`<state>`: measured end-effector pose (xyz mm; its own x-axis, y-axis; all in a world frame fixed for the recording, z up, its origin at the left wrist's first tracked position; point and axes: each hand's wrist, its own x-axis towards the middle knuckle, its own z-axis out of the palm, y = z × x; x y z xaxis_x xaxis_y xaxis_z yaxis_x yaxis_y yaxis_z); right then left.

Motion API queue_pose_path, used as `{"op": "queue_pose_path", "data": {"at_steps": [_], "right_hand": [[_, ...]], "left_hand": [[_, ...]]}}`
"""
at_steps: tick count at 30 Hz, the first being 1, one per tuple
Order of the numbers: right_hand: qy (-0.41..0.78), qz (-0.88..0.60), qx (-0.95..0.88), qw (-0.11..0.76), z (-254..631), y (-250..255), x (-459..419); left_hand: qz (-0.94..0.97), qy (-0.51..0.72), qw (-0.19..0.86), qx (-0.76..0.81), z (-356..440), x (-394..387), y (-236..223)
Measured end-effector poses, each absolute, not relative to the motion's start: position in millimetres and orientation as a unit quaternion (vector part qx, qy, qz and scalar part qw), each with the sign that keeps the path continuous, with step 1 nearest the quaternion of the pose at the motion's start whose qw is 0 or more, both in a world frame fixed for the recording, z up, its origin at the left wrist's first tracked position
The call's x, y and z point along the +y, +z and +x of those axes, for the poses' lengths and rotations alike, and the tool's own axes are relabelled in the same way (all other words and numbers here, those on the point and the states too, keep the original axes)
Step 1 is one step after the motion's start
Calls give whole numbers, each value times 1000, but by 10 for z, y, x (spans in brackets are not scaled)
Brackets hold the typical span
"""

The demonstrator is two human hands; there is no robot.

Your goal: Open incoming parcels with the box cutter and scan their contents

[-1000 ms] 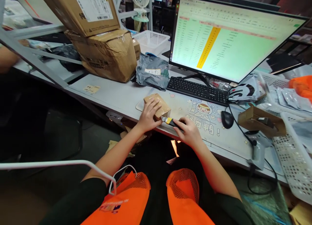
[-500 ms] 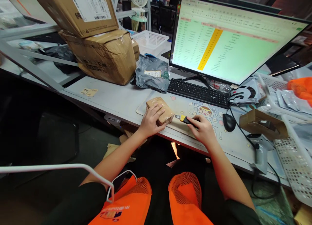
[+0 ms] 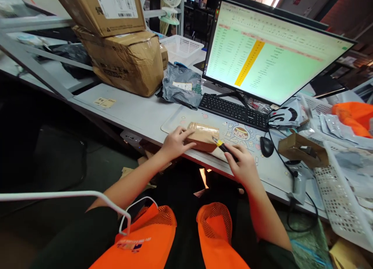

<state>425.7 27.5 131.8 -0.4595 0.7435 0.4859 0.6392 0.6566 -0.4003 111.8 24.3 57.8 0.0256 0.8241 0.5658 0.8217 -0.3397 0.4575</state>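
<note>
A small brown cardboard box point(image 3: 202, 136) with shiny clear tape lies near the front edge of the desk mat point(image 3: 175, 119). My left hand point(image 3: 175, 143) grips its left end, thumb on the near side and fingers on top. In my right hand point(image 3: 240, 160) is a black and yellow utility knife point(image 3: 223, 146), its tip against the right end of the box. How deep the blade goes I cannot tell.
Behind the mat stand a keyboard point(image 3: 233, 111) and a monitor point(image 3: 271, 55). A grey plastic mailer point(image 3: 182, 84) and large cartons point(image 3: 125, 63) sit to the left. On the right are a mouse point(image 3: 266, 146), an open small box point(image 3: 303, 148), a barcode scanner point(image 3: 300, 181) and a white basket point(image 3: 344, 191).
The small box has turned so its long side faces me. My left hand has shifted to its left end, and the knife has moved slightly right with its tip on the box.
</note>
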Motion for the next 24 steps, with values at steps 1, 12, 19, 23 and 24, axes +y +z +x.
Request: {"op": "queue_pose_path", "data": {"at_steps": [1,12,19,23,24], "right_hand": [[67,-403,-860,307,4172,1360,252],[-67,-377,-910,156,3811,1560,416],[-70,-344,-932,85,3759,1841,621],[-61,-333,-940,32,3793,1873,684],[-69,-339,-938,26,3787,1852,683]], "left_hand": [[716,398,-14,572,1256,196,547],[732,398,-52,550,1467,185,394],[731,404,-35,549,1555,177,388],[725,393,-11,565,1588,194,384],[725,391,-12,567,1590,204,384]]}}
